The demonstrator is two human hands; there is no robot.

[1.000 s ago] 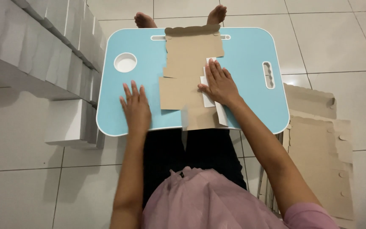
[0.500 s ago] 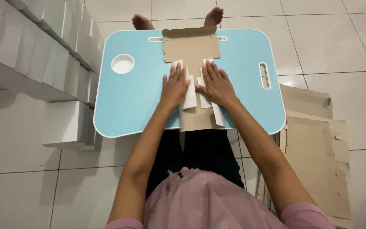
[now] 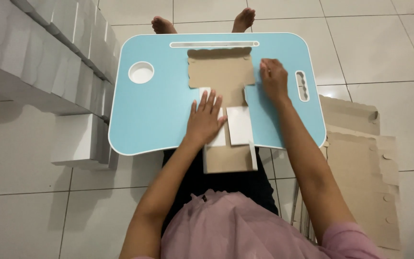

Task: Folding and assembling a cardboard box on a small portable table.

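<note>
Left hand (image 3: pixel 206 120) lies flat, fingers spread, pinning the folded white flap of the cardboard blank (image 3: pixel 221 72) to the table (image 3: pixel 154 115), while right hand (image 3: pixel 274 79) presses open-palmed on its right edge to steady it.

Left hand (image 3: pixel 206 120): covers white folded flap of cardboard blank (image 3: pixel 221 72); flap only part seen. Blank's lower end hangs over worktop (image 3: pixel 144 115) edge, over the lap. Flat cardboard stack (image 3: pixel 360 158): part behind right arm, cut by frame btm. White box rows (image 3: pixel 34 57): cut by left/top edge. Worktop legs hidden.
</note>
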